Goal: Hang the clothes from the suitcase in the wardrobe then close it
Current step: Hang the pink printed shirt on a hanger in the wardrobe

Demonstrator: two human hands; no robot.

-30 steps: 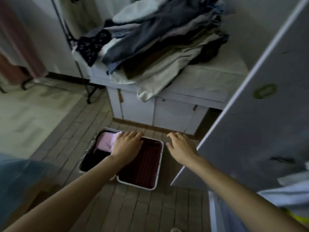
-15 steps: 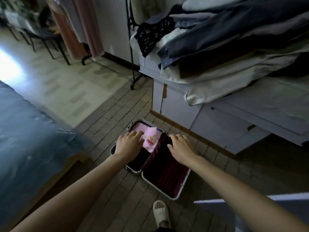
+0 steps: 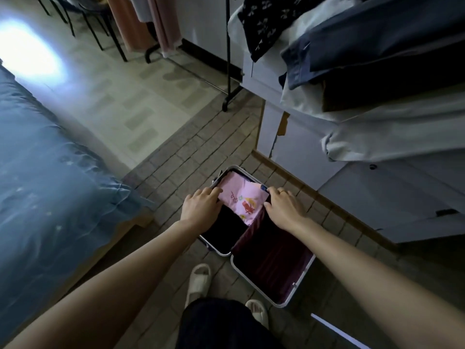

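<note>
Gripping one pink garment (image 3: pixel 242 197) (two hands).

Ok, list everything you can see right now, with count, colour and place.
suitcase: one, silver rim, dark red lining, open on floor
pink garment: one, printed, in suitcase's far half
dark garment: one, black, beside the pink one
clothes pile: several, blue, white, dark, on cabinet
cabinet: one, white, right
bed: one, blue cover, left
clothes rack: one, black, far
slippers: two, white, on feet
left hand, right hand: gripping the pink garment's edges
</note>
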